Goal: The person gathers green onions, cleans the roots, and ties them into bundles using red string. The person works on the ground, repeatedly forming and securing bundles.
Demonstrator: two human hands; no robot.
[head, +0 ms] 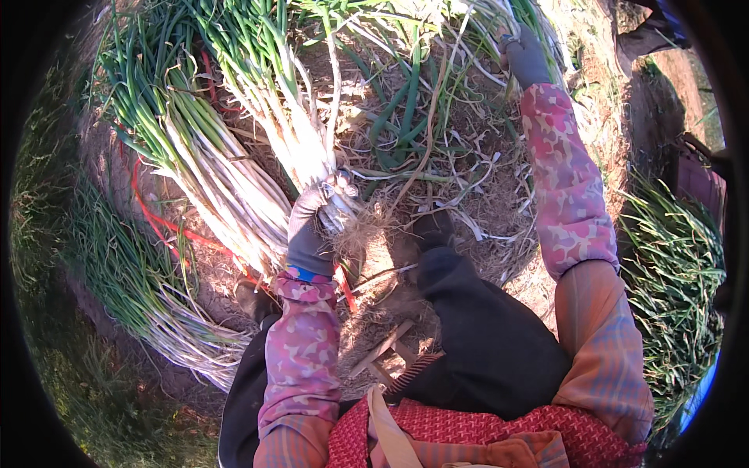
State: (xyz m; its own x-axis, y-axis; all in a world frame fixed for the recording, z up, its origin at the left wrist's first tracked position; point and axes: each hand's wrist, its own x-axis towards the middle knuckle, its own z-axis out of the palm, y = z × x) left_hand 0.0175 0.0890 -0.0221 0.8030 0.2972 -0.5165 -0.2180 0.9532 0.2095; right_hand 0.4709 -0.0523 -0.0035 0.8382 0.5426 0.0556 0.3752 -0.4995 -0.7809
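Observation:
My left hand point(316, 219), in a grey glove, is closed around the white root end of a bunch of green onions point(292, 128). The roots hang out past my fingers, and the green leaves point up and away. Beside it on the left lies a larger pile of green onions point(216, 175) on red plastic strips point(158, 225). My right hand point(525, 58), also gloved, reaches far forward at the top right, among pale stalks and leaves point(497, 14); its fingers are partly hidden, so its hold is unclear.
Loose leaves and peelings point(409, 117) litter the soil between my hands. Another row of green onions point(181, 327) lies at the lower left. A heap of green leaves point(673, 292) stands at the right. Between my legs is a small wooden frame point(383, 351).

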